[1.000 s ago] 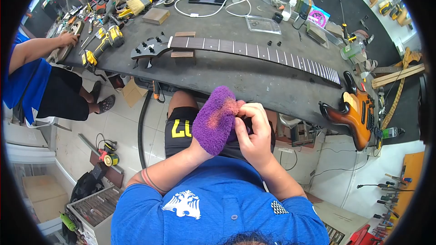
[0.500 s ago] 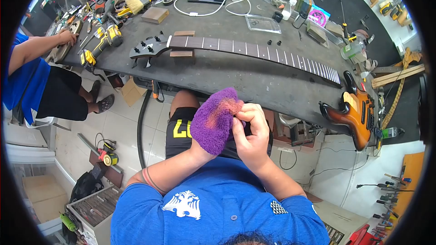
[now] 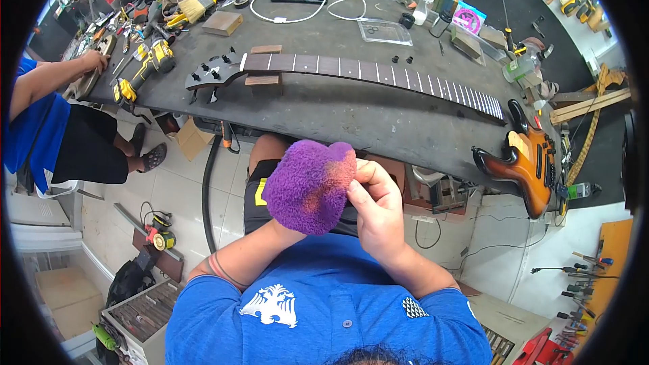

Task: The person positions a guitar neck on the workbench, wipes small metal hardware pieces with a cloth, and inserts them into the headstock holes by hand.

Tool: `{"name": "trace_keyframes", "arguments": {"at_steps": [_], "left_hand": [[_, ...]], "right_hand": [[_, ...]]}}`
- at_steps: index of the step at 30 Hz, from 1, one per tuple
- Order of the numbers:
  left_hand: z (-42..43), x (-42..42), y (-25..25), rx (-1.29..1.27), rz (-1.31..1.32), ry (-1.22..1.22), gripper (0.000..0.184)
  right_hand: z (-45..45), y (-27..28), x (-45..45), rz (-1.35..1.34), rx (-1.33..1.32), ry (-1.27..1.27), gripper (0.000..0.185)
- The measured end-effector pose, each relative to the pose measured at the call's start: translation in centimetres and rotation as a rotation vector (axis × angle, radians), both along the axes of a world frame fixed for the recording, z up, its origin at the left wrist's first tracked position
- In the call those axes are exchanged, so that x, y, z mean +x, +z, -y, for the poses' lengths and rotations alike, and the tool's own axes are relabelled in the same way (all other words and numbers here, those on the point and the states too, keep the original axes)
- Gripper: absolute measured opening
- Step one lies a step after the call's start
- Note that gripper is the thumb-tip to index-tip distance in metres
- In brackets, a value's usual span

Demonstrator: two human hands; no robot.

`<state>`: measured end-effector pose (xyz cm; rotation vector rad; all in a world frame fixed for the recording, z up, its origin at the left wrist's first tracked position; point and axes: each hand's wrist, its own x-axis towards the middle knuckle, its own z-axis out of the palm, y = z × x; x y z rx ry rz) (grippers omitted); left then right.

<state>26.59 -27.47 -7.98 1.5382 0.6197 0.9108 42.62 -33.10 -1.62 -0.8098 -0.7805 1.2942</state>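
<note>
A fuzzy purple cloth [image 3: 307, 189] with a worn orange patch is draped over my left hand [image 3: 288, 231], like a mitt. It hides the fingers, and only the heel of the hand and the wrist show below. My right hand [image 3: 378, 209] pinches the cloth's right edge between thumb and fingers. Beyond my hands, a bass guitar neck [image 3: 368, 71] lies on the workbench [image 3: 304, 118], fretboard up, propped near its headstock on wooden blocks [image 3: 265, 80]. To the right sits a sunburst guitar body [image 3: 534, 169] at the bench edge.
Left on the bench are a yellow cordless drill [image 3: 145, 67], a wide paintbrush [image 3: 203, 3] and many hand tools. A white cable [image 3: 291, 19] and a clear plastic tray [image 3: 384, 32] lie behind the neck. Another person's hand [image 3: 94, 61] works at far left.
The cloth-covered left hand has tilted and shifted slightly left and down, so the cloth looks rounder. My right hand keeps its pinch on the edge. The whole view has shifted slightly.
</note>
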Motion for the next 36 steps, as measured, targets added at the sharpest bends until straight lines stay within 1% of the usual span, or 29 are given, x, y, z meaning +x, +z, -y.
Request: {"name": "trace_keyframes", "arguments": {"at_steps": [2, 4, 6, 7, 9, 12, 13, 16, 19, 22, 24, 25, 28, 30, 32, 33, 35, 36], "left_hand": [[-0.4, -0.6, 0.0, 0.042, -0.077, -0.005, 0.049], [-1.0, -0.8, 0.0, 0.068, -0.17, -0.015, 0.049], [-1.4, -0.3, 0.8, 0.208, -0.176, 0.047, 0.048], [-1.5, 0.0, 1.6, 0.273, -0.18, 0.081, 0.047], [-1.7, 0.8, 3.5, 0.212, -0.129, 0.091, 0.043], [-1.7, 0.8, 3.8, 0.202, -0.095, 0.143, 0.039], [-1.7, 0.6, 3.9, 0.212, -0.093, 0.168, 0.038], [-2.1, 1.0, 4.9, 0.089, 0.027, 0.179, 0.035], [-2.2, 1.5, 4.5, -0.15, 0.209, 0.19, 0.033], [-2.6, 1.3, 5.8, 0.443, -0.233, 0.282, 0.028], [-2.5, 1.1, 5.2, 0.346, -0.258, 0.23, 0.029], [-2.5, 1.1, 5.0, 0.296, -0.27, 0.203, 0.03], [-2.5, 1.3, 5.1, 0.19, -0.197, 0.221, 0.034], [-2.5, 1.5, 4.5, 0.146, -0.141, 0.234, 0.032], [-3.0, 2.1, 4.2, 0.041, 0.009, 0.21, 0.03], [-3.7, 2.5, 4.2, -0.044, 0.13, 0.178, 0.029], [-4.9, 2.9, 4.1, -0.573, 0.644, 0.013, 0.025], [-5.6, 2.8, 4.2, -0.582, 0.642, -0.016, 0.025]], "right_hand": [[0.2, 0.5, 0.0, -0.111, -0.114, 0.058, 0.005], [-0.1, 0.6, 0.2, -0.135, -0.115, 0.068, 0.006], [-0.7, 0.5, 0.3, -0.162, -0.123, 0.081, 0.007], [-0.8, 0.2, 0.2, -0.035, -0.057, 0.005, 0.007], [-1.3, -0.5, -0.2, 0.218, 0.078, -0.142, 0.008], [-1.8, -1.2, 0.2, 0.462, 0.155, -0.209, 0.01], [-1.9, -0.9, 0.1, 0.442, 0.136, -0.208, 0.01], [-2.1, 0.3, -0.2, 0.414, 0.095, -0.209, 0.01], [-2.3, 0.1, 0.2, 0.468, 0.117, -0.223, 0.01], [-2.5, -0.6, 1.0, 0.598, 0.193, -0.244, 0.013], [-2.5, -0.7, 1.5, 0.729, 0.217, -0.251, 0.014], [-2.5, -0.7, 1.5, 0.748, 0.24, -0.252, 0.014], [-2.5, -0.6, 1.6, 0.791, 0.286, -0.254, 0.013], [-2.6, -0.3, 1.6, 0.801, 0.297, -0.257, 0.012], [-3.0, -0.1, 2.2, 0.758, 0.259, -0.233, 0.011], [-3.3, 0.2, 2.7, 0.738, 0.243, -0.222, 0.01], [-5.7, 2.7, 5.7, 0.892, 0.332, -0.332, 0.009], [-7.6, 4.9, 7.5, 1.033, 0.305, -0.417, 0.008]]}}
